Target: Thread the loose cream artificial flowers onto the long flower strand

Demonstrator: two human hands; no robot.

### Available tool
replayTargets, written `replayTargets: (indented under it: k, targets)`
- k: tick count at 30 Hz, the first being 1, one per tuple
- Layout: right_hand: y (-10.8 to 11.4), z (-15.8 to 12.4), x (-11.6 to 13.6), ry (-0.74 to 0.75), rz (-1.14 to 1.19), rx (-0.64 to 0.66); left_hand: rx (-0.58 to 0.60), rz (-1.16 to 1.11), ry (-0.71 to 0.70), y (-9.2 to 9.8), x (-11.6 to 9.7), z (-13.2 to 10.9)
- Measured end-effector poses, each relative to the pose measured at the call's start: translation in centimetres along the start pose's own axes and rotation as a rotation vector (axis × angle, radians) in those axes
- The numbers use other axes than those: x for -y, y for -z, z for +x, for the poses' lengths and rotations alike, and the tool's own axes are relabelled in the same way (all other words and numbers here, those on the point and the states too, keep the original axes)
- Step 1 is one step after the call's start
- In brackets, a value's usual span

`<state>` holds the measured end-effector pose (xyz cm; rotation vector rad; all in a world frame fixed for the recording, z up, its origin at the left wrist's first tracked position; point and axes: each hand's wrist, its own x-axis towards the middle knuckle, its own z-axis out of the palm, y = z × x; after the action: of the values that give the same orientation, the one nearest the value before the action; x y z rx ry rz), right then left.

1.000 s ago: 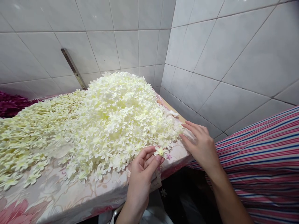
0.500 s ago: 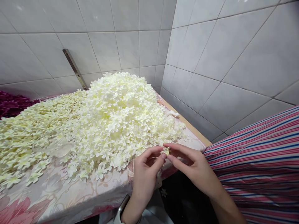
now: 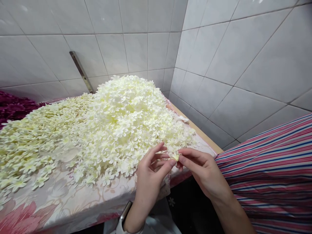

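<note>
Between my hands, over the table's front edge, is a small pale yellow-white artificial flower (image 3: 175, 156), seen from the side. My right hand (image 3: 203, 167) pinches it with thumb and index finger. The thumb of my left hand (image 3: 152, 174) touches the flower's near side, while the index finger is raised and the other fingers are spread behind it. Just beyond my hands rises a large heap of similar white flowers (image 3: 131, 117). Flatter, yellower flowers (image 3: 48, 130) are spread over the table's left part.
A floral cloth (image 3: 80, 206) covers the table. Dark purple flowers (image 3: 17, 105) lie at the far left. A metal strip (image 3: 81, 72) leans on the tiled wall (image 3: 109, 48). Striped fabric (image 3: 273, 162) hangs at right. One flower (image 3: 171, 201) lies low, below the table edge.
My left index finger has lifted off the flower and the left fingers have spread. The flower has turned to show more of its side. The view has shifted slightly left.
</note>
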<state>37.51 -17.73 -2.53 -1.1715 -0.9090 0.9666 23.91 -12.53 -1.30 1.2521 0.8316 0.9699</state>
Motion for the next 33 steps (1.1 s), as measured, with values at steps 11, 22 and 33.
replayTargets:
  k: [11, 22, 33]
  targets:
    - [-0.7, -0.9, 0.1, 0.391, -0.484, -0.003, 0.03, -0.029, 0.12, 0.4, -0.2, 0.1]
    - [-0.3, 0.0, 0.7, 0.273, -0.187, 0.025, 0.163, -0.23, 0.268, 0.6, -0.2, 0.1]
    - [-0.2, 0.3, -0.6, 0.075, 0.054, -0.043, 0.095, -0.195, 0.273, -0.3, 0.0, 0.0]
